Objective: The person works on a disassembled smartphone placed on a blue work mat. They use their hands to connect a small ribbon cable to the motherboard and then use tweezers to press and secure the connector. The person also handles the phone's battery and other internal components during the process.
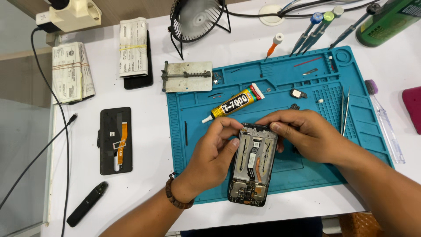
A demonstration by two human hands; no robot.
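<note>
White surface (144,145) w/ a teal repair mat (280,87) across the middle, small desk fan (197,17) at the back edge. On the mat's near edge lies an opened phone (253,164), back cover off, boards and flex cables exposed; its lower end hangs past the mat onto the white top.

Left hand (215,153) is curled closed on the phone's left upper edge, thumb pressing near the frame. Right hand (302,134) reaches over the top end, fingers pinched shut on the upper rim; can't tell if anything small sits between the fingertips.

A glue tube (232,103) lies just behind the hands, nozzle pointing left, close to the left knuckles. Tweezers (345,109) rest on the mat's right side, screwdrivers (318,28) beyond the mat at the back. Separate black back panel (115,140) w/ an orange flex lies well apart on the left, next to a charging cable (66,127).

Risks, as I judge them: too much pressure at the top edge could flex the frame or tear an exposed ribbon. A knuckle could nudge the glue tube onto the open board. Phone's overhanging end could slip off the mat if pushed sideways.
</note>
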